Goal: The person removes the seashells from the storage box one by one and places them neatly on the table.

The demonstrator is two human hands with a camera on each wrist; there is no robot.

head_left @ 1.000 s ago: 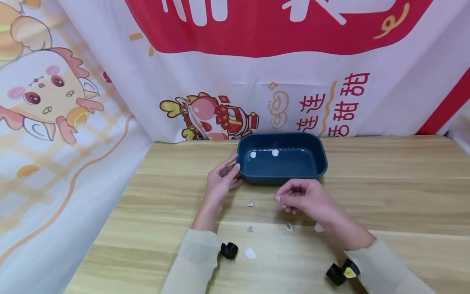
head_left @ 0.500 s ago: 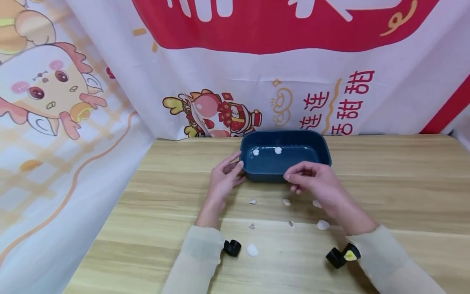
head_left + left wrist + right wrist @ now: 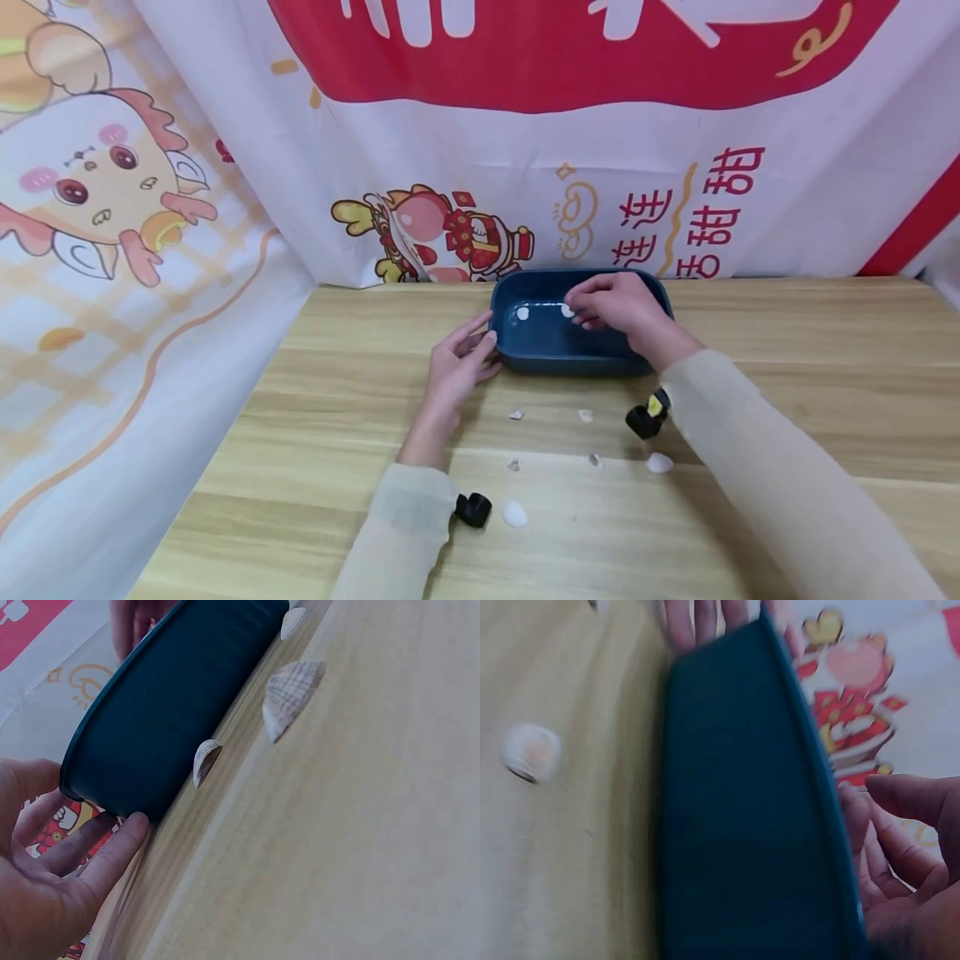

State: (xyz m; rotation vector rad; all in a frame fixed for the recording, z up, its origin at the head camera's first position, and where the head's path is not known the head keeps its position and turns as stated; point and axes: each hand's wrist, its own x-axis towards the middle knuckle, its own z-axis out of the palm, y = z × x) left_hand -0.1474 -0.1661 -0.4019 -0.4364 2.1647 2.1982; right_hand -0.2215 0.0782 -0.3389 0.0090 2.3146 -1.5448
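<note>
A dark blue plastic bin (image 3: 555, 365) stands at the table's back edge with two pale shells (image 3: 522, 313) on its floor; my right fingers overlap the second shell. My left hand (image 3: 455, 371) rests its fingertips against the bin's left end, outside the rim; in the left wrist view a fingertip (image 3: 141, 821) touches the lower wall. Over the bin's inside, my right hand (image 3: 618, 304) pinches a small shell, mostly hidden between thumb and fingers. A fan-shaped ribbed shell (image 3: 291, 697) lies before the bin in the left wrist view.
Several shells lie in loose rows on the wooden table (image 3: 300, 467), among them a white shell (image 3: 514, 514) nearest me and a shell (image 3: 660, 462) under the right forearm. A printed cloth (image 3: 585, 142) hangs right behind the bin.
My right hand has moved away from me, from above the shells on the table, past the front rim and over the bin's inside. The left hand stays at the bin's end.
</note>
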